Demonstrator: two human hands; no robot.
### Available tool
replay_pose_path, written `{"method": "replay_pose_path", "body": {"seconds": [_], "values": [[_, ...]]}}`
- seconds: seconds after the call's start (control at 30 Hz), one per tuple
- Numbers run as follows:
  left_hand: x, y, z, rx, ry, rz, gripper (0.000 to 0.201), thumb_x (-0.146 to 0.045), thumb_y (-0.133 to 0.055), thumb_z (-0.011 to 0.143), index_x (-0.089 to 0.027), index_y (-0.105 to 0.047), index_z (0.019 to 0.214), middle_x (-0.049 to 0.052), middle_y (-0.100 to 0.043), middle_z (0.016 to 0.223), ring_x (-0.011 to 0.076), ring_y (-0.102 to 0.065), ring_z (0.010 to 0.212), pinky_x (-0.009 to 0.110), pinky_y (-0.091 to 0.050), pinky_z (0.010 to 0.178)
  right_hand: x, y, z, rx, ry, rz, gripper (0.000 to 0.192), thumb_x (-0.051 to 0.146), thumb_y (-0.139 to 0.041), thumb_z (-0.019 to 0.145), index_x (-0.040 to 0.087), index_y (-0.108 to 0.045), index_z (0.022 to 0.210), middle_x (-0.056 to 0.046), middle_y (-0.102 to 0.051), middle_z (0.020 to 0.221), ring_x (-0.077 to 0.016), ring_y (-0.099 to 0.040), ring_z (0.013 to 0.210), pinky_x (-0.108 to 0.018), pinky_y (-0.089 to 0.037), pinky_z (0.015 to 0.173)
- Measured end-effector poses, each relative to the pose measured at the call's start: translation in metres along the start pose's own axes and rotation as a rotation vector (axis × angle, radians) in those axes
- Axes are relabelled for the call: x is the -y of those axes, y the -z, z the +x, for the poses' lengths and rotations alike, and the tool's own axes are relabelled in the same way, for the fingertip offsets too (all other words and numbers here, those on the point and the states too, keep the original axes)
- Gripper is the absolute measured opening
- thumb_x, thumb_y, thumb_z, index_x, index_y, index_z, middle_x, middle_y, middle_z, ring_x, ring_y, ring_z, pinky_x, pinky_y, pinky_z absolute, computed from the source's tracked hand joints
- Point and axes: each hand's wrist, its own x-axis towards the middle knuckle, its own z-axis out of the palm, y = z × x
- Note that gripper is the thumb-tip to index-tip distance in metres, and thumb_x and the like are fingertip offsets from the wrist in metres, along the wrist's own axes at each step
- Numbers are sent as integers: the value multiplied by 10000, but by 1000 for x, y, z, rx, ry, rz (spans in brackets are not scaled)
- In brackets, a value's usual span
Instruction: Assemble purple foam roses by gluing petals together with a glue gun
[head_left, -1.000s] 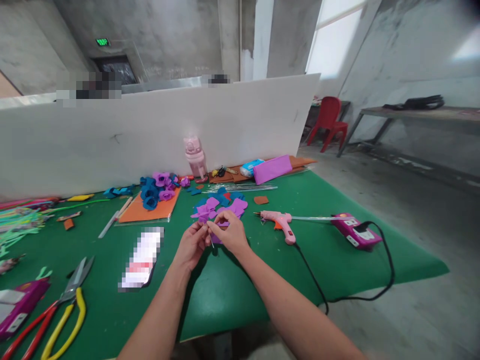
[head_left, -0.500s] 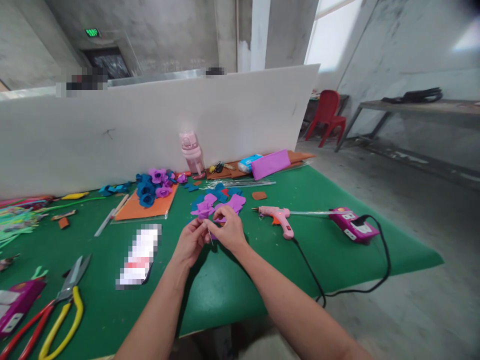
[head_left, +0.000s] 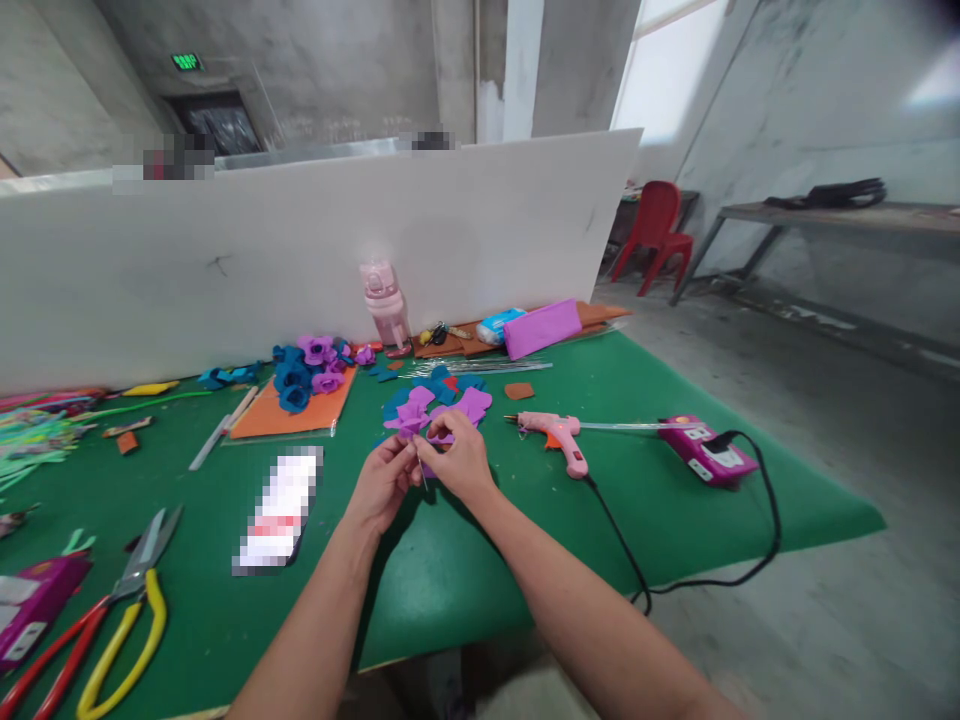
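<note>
Purple foam petals [head_left: 417, 424] are pinched between the two hands at the middle of the green table cover [head_left: 465, 580], head view. The left hand [head_left: 384, 482] is curled almost shut, thumb and forefinger closed on the petal piece and on a thin wire stem [head_left: 423, 480] that hangs down from it. The right hand [head_left: 459, 458] is likewise nearly closed, its fingertips gripping the same piece from the other side, so that both hands touch. Just behind the hands lies a loose heap of cut purple and blue shapes [head_left: 450, 398]. To the right, one pink glue gun [head_left: 555, 432] rests on the cover, its black cord [head_left: 675, 590] running over the table edge, and one magenta box [head_left: 709, 455] sits near it. Against the white partition [head_left: 225, 270] stand one pink bottle [head_left: 384, 305] and one folded purple sheet [head_left: 541, 328]. Left of centre, one orange sheet [head_left: 289, 415] carries a cluster of finished blue and purple flowers [head_left: 309, 365]. At the near left lie one pair of scissors [head_left: 146, 550], one yellow-handled tool [head_left: 124, 640] and one red-handled tool [head_left: 52, 665]. One red chair [head_left: 652, 235] stands beyond the table.
</note>
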Motion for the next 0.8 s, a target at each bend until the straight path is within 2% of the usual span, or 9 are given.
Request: {"method": "replay_pose_path", "body": {"seconds": [0.57, 0.7, 0.8], "values": [[-1, -1, -2, 15, -16, 56, 221, -258, -729, 667, -131, -589, 782, -35, -536, 574, 45, -471, 441, 161, -389, 446, 2, 1, 0, -4, -52, 47, 127, 255, -557, 708, 214, -456, 643, 11, -498, 687, -132, -483, 662, -234, -420, 590], [-2, -2, -3, 35, -6, 67, 207, -243, -725, 670, -128, -584, 768, -21, -566, 628, 33, -467, 446, 152, -384, 443, -1, 0, 1, -3, -118, 130, 97, 244, -554, 689, 210, -473, 649, 12, -514, 688, -127, -489, 645, -235, -431, 591], [-4, -3, -3, 19, 14, 36, 208, -248, -720, 675, -134, -567, 757, -19, -575, 637, 30, -460, 440, 154, -384, 443, -6, 0, 4, -3, -216, 292, 80, 249, -554, 667, 205, -488, 658, 23, -518, 653, -119, -494, 606, -237, -437, 586]]}}
